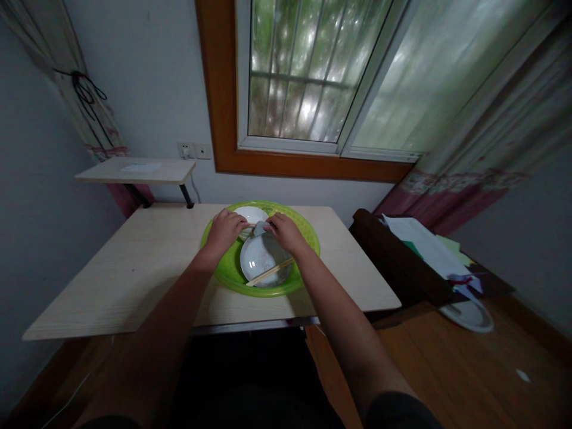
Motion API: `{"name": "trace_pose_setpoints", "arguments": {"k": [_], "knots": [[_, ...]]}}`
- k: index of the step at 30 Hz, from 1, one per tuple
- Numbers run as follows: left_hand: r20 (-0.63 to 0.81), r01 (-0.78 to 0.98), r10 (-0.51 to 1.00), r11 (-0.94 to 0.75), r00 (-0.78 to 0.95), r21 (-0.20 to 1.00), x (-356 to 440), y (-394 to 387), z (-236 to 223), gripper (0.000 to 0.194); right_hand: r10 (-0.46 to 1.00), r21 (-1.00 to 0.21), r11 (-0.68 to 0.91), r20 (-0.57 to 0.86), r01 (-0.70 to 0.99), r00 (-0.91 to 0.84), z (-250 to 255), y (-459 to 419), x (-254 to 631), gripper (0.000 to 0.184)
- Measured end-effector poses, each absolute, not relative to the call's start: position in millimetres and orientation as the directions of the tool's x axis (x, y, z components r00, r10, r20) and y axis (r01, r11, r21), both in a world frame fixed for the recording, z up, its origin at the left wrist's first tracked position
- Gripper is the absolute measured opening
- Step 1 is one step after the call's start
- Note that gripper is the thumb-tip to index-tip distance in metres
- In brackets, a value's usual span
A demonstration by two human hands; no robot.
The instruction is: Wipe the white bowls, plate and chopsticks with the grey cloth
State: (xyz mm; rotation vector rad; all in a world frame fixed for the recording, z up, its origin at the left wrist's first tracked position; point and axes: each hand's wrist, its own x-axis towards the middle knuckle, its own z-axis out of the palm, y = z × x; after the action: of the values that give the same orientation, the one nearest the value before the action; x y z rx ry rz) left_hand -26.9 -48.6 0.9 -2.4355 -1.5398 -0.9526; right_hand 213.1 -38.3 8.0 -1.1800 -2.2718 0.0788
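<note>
A green plastic basin (227,280) stands on the table in front of me, with both my hands over its far half. My left hand (226,231) is closed at the fingertips on one end of a thin wooden stick, apparently a chopstick (251,225). Beside it, my right hand (286,231) pinches a small grey cloth (260,227) that meets the stick. Under the hands, a white bowl (250,213) sits at the back of the basin. A larger white plate (261,255) lies nearer me, with a pair of chopsticks (270,272) across it.
The light wooden table (147,250) carries a small raised shelf (147,170) at its back left. Behind is a barred window (304,77). On the right, a dark brown piece of furniture (397,256) holds papers (424,244), and a white round object (469,316) lies near the floor.
</note>
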Motion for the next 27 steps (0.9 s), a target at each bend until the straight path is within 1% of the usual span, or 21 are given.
{"name": "trace_pose_setpoints", "arguments": {"k": [9,15,19,23,25,27], "knots": [[0.529,0.835,0.781,-0.504,0.330,0.223,-24,-50,2,0.021,0.760,-0.333,0.627,0.459,0.704,-0.460,7,-37,213,0.013],[0.577,0.859,0.781,-0.448,0.240,0.248,-27,-50,3,0.022,0.774,-0.378,0.608,0.479,0.698,-0.415,7,-37,213,0.012],[0.631,0.869,0.761,-0.404,0.146,0.286,-30,-51,4,0.024,0.793,-0.441,0.570,0.518,0.694,-0.321,4,-30,218,0.013],[0.641,0.870,0.765,-0.356,0.062,0.341,-33,-49,5,0.025,0.817,-0.558,0.503,0.555,0.660,-0.154,0,-21,225,0.015],[0.636,0.867,0.770,-0.354,0.056,0.352,-34,-47,4,0.024,0.823,-0.592,0.487,0.558,0.643,-0.109,-1,-18,228,0.014],[0.632,0.862,0.772,-0.364,0.067,0.353,-34,-45,3,0.024,0.823,-0.600,0.483,0.560,0.637,-0.097,-2,-17,229,0.013]]}}
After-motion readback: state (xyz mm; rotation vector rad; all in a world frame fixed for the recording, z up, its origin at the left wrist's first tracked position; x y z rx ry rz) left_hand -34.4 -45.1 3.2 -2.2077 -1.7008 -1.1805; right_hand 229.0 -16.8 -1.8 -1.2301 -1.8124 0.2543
